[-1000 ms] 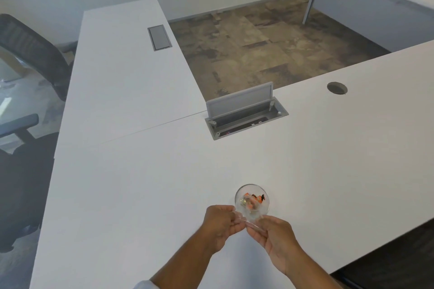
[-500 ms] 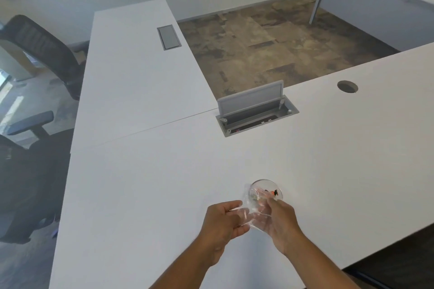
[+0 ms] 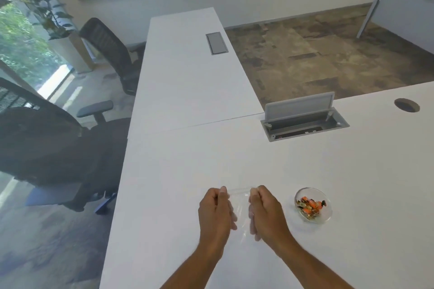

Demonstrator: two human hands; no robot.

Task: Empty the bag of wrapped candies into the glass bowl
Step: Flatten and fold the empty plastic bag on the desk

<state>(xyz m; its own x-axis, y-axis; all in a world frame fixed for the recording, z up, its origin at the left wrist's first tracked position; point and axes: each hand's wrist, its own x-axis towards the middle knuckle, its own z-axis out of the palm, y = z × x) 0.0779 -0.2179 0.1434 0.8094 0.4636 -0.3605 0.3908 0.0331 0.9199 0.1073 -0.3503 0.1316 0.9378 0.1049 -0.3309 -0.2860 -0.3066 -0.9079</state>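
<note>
Bag (image 3: 239, 204) is pinched between left hand (image 3: 217, 209) and right hand (image 3: 265, 210), both closed on it; bowl (image 3: 313, 205) at 3 o'clock.

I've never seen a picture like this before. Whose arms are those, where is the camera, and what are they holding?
The camera sits on a person's head and looks down, so you see their own arms. The left hand and right hand pinch a clear plastic bag between them with their fingers. It looks empty. To the right, on the white desk, stands a small glass bowl with wrapped candies in it. Farther back, a grey cable box in the desk stands open.
</note>
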